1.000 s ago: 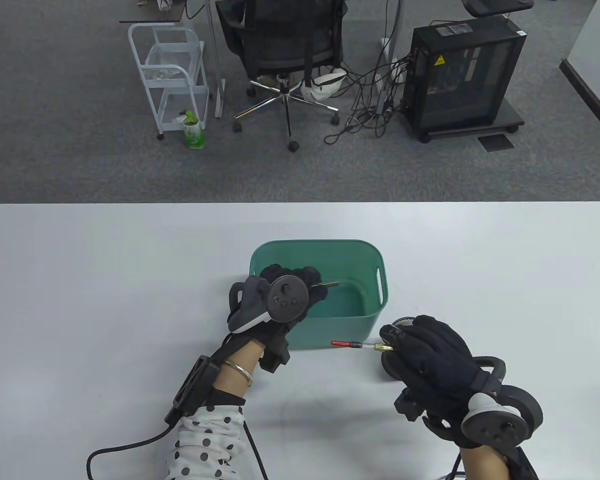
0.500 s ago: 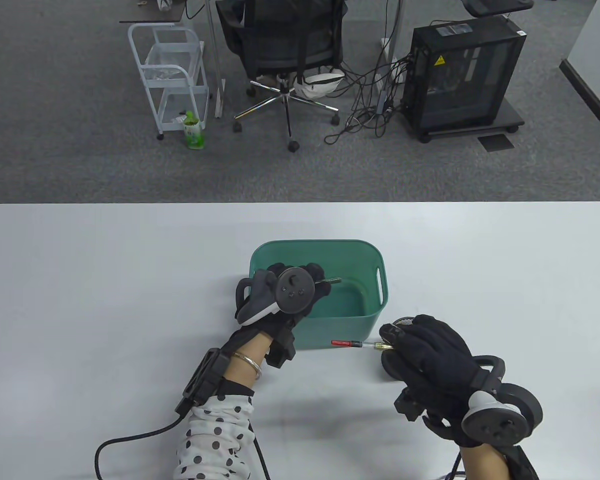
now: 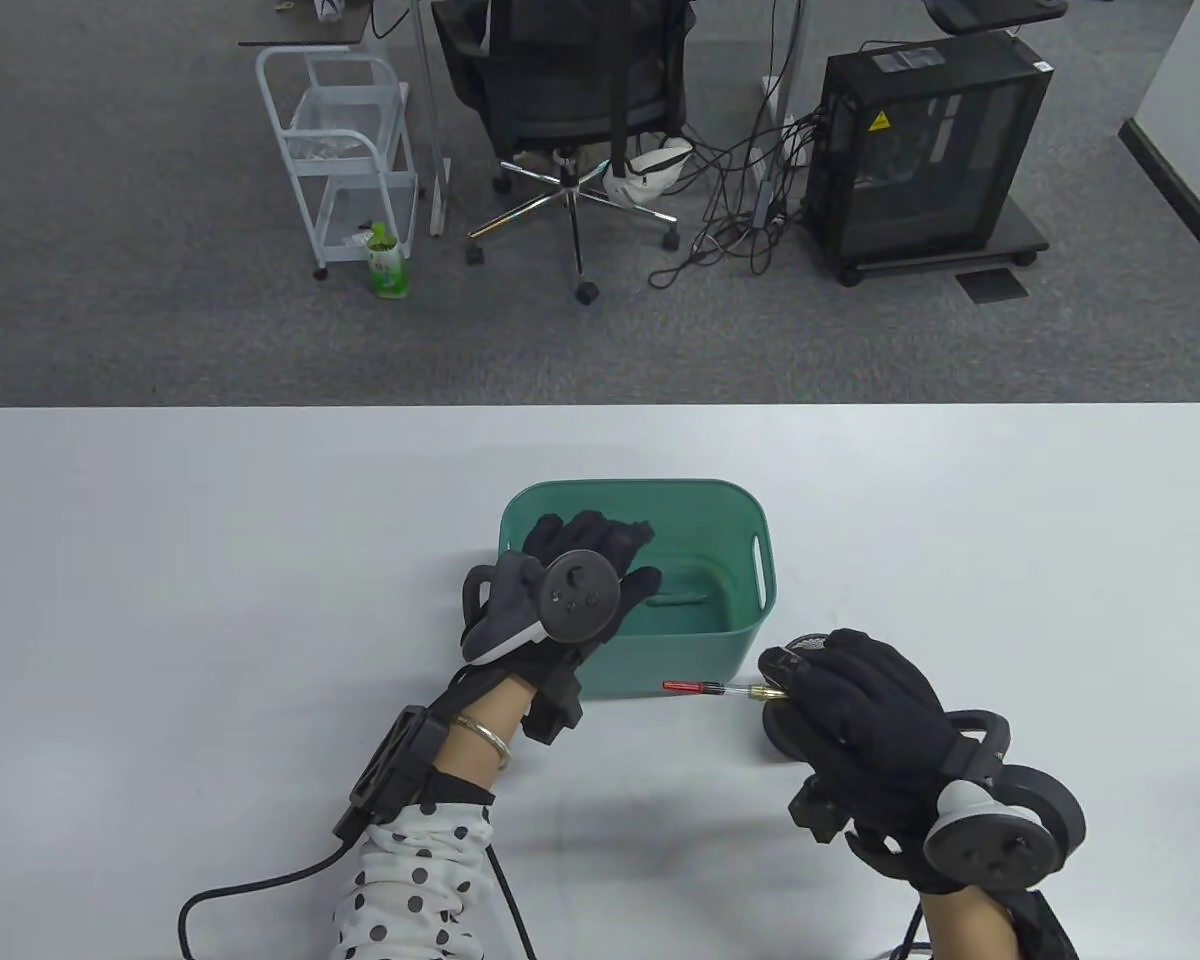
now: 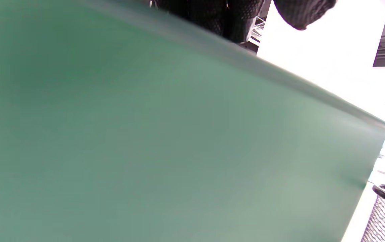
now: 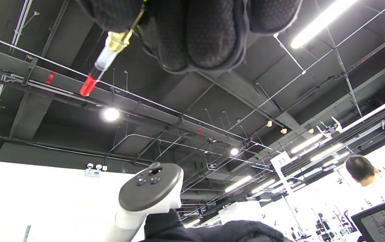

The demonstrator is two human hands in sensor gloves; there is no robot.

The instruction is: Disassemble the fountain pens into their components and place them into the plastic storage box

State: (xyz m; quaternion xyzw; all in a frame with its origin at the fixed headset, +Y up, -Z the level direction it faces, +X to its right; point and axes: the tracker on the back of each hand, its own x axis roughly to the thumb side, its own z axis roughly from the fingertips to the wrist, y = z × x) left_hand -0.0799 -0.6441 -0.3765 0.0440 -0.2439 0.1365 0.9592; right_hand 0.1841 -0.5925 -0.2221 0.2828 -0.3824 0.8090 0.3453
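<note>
Teal plastic storage box [image 3: 750, 520] with rounded corners and a slot handle at its 3 o'clock end, upright at table centre, a slim pen part [image 3: 682, 600] lying flat inside, clear ink converter [image 3: 712, 689] with red tip and gold collar, level, off the box's 5 o'clock corner

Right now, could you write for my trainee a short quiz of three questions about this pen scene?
1. True or false: the left hand grips a pen part.
2. The right hand holds the pen section: A) over the green box, B) in front of the box, C) on the floor.
3. Fill in: the free end of the pen section is coloured ____.

Key: 1 false, its fingers are spread over the box and a pen part lies inside; 2 B; 3 red.
</note>
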